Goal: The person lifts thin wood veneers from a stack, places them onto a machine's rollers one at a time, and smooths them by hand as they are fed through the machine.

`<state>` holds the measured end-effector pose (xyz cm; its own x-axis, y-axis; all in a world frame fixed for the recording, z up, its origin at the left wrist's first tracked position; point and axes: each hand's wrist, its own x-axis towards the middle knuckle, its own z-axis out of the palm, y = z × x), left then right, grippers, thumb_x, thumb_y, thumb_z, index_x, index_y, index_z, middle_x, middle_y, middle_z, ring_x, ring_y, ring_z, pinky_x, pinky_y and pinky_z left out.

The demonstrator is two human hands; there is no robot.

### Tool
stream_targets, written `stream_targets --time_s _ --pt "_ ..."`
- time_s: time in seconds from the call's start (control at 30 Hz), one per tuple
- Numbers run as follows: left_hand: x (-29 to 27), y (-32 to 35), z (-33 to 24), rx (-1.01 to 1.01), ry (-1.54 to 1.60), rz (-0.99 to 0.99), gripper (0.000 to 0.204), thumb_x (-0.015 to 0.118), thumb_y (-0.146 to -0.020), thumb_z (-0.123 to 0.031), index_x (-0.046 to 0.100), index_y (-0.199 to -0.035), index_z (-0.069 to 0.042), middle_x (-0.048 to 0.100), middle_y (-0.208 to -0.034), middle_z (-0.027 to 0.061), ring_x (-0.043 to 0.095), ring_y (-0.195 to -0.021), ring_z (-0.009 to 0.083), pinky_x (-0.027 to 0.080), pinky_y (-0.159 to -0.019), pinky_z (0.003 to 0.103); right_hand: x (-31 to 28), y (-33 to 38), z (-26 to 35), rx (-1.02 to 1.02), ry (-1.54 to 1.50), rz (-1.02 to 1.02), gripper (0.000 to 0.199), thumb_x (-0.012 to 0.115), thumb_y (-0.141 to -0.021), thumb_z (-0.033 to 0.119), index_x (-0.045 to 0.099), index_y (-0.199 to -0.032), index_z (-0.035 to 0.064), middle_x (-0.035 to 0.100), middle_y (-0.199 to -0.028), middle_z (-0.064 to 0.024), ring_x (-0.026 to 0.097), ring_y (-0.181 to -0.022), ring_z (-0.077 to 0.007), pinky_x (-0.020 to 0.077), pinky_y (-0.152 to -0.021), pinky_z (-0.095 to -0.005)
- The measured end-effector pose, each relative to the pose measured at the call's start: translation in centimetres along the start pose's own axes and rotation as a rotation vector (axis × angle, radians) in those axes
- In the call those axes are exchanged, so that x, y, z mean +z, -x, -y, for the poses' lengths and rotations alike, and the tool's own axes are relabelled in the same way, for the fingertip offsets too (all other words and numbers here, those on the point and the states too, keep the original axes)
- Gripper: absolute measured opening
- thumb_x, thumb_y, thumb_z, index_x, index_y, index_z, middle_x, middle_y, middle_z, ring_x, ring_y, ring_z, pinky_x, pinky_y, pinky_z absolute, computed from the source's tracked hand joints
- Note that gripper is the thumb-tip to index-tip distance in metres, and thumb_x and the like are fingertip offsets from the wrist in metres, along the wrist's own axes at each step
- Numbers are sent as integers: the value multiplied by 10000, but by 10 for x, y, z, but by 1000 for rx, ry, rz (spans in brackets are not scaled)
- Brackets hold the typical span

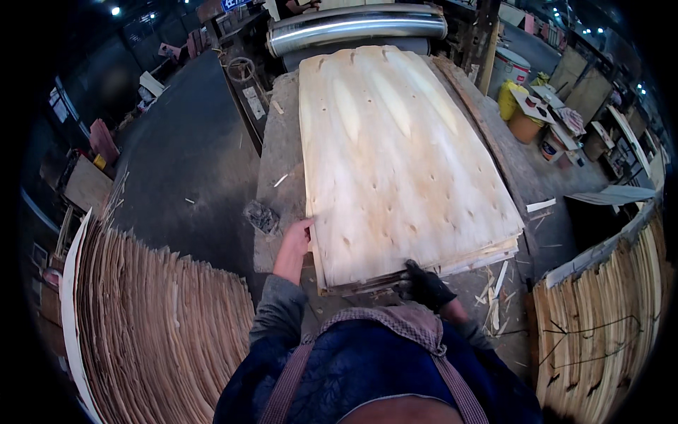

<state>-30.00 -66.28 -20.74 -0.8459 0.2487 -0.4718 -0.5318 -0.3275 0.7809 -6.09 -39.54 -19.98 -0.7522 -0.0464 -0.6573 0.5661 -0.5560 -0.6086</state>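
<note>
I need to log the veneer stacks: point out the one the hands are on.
It is the flat veneer stack on the table. The left hand and gloved right hand grip its near edge. The left stack and right stack lie untouched.

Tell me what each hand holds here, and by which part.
Both hands are on the stack of veneer sheets. The bare left hand rests at its near-left edge; the gloved right hand grips its near edge, close to the right corner.
</note>
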Motion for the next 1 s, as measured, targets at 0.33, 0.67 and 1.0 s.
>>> stream_targets --time_s 0.33,0.67,1.0 --pt "44 61 -47 304 -156 -43 206 542 -810 -58 556 -993 35 607 -892 107 587 -766 151 468 -676 251 19 38 29 -407 65 -51 302 448 -912 286 549 -889 3 602 -728 -87 596 -659 -158 486 -582 -284" --pt "75 27 8 399 -606 -99 290 622 -754 -122 578 -998 30 565 -1094 162 546 -991 214 429 -842 314 -12 -14 52 -443 -218 421 281 444 -911 213 456 -1113 19 516 -1131 -138 507 -1083 -257 451 -872 -382" --pt "79 -3 40 610 -1404 -469 446 606 -684 -179 511 -1059 43 490 -1059 261 461 -1020 404 390 -886 415 -52 -19 95 122 207 221 334 460 -899 314 563 -983 7 602 -990 -138 604 -873 -229 511 -670 -323"
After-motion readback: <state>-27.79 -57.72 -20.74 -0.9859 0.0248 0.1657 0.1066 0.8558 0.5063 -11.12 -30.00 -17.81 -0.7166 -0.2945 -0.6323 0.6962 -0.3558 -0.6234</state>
